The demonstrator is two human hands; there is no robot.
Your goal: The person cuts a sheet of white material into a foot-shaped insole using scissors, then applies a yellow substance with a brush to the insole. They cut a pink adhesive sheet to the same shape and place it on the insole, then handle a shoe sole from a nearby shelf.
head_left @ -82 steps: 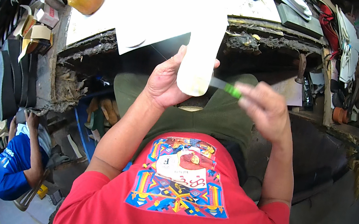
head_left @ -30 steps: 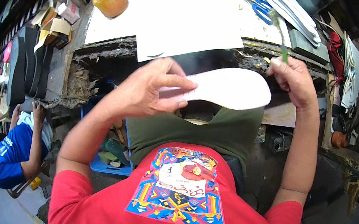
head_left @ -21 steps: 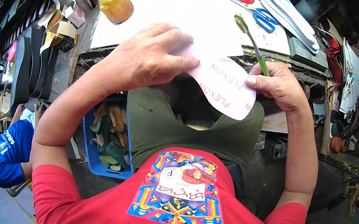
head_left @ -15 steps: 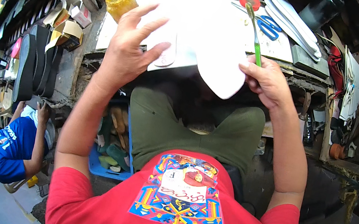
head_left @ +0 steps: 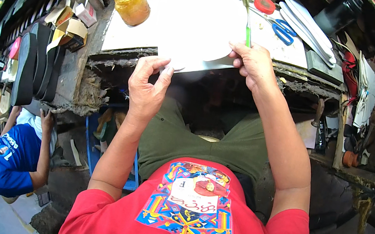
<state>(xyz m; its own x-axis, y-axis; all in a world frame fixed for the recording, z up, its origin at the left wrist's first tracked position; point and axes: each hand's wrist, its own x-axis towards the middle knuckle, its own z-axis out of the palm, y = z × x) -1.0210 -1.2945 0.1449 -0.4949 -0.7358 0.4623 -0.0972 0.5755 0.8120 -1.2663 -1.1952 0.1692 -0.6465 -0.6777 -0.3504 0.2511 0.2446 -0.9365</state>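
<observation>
My left hand (head_left: 147, 82) is closed in a pinch at the near left end of a white insole-shaped piece (head_left: 206, 40). That piece lies over white sheets at the table's near edge, and glare washes out most of its outline. Between the thumb and fingers of my right hand (head_left: 252, 67) is a green-handled brush (head_left: 248, 33), its brownish tip pointing away from me. The same hand touches the piece's right end. Beyond my left hand stands an uncapped jar (head_left: 132, 6) smeared yellow-brown.
Blue-handled scissors (head_left: 283, 31) lie right of the brush, near a red lid (head_left: 264, 5). White sole-shaped pieces (head_left: 308, 30) are stacked beside a grey block (head_left: 324, 67). Dark soles (head_left: 28, 64) hang at left. A co-worker in a blue shirt (head_left: 15, 157) sits lower left.
My left hand has come down and right from beside the jar and taken the piece's near left end. My right hand has shifted left and away with the brush, and the piece has turned.
</observation>
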